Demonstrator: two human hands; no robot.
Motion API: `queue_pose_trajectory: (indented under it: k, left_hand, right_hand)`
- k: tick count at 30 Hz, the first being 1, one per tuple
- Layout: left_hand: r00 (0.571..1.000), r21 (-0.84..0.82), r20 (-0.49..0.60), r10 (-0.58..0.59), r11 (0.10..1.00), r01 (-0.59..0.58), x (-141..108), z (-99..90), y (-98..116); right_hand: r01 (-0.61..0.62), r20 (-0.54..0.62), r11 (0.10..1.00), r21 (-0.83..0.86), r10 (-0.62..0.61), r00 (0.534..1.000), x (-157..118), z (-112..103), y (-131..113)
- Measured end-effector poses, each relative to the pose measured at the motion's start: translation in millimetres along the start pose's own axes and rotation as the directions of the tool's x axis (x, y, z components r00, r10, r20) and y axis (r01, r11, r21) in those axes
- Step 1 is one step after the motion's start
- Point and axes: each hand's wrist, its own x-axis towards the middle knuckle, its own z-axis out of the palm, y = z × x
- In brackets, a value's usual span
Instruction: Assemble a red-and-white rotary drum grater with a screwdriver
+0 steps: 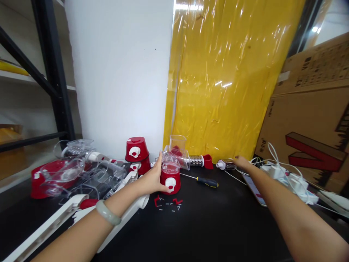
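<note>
My left hand (153,178), its wrist in a pale bangle, wraps round the left side of a small red rotary grater base (174,182) with a white knob. A clear plastic hopper (177,147) sits at the top of this base. Over to the right, my right hand (241,162) closes on the far end of a metal grater drum (229,165) with a white hub; its fingertips are partly hidden. Another perforated drum (196,160) lies between them beside a red plastic piece (208,161). In front of the base are small red parts (177,201) and several screws.
A screwdriver (207,182) lies mid-table. Stacked red bases (137,149), clear housings (105,178) and long white arms (49,227) crowd the left. A phone (255,190), a power strip (308,196) with cables, and a cardboard box (308,120) stand right. A yellow curtain (218,91) hangs behind.
</note>
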Motion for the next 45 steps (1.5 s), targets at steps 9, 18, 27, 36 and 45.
queue_pose_trajectory:
  k: [9, 18, 27, 36, 45]
  left_hand:
    - [0.997, 0.08, 0.069, 0.026, 0.996, -0.031, 1, -1.8, 3]
    - [0.999, 0.069, 0.03, 0.018, 0.997, -0.02, -2, -0.4, 1]
    - [1.0, 0.122, -0.024, -0.005, 0.993, 0.008, -1, 5.2, 0]
    - [1.0, 0.088, -0.002, -0.004, 0.996, 0.004, -3, 2.7, 6]
    - [1.0, 0.084, 0.019, -0.012, 0.996, 0.01, -3, 2.2, 2]
  right_hand:
    - [-0.316, 0.345, 0.939, 0.138, 0.253, 0.904, 21, 41, 37]
    - [-0.431, 0.272, 0.738, 0.52, 0.336, 0.902, 17, 41, 32]
    - [-0.225, 0.201, 0.381, 0.897, 0.103, 0.974, -9, -13, -38]
    - [-0.334, 0.344, 0.108, 0.936, -0.08, 0.936, -75, -2, -97]
    - [-0.415, 0.41, -0.005, 0.91, -0.138, 0.901, -98, 10, -128]
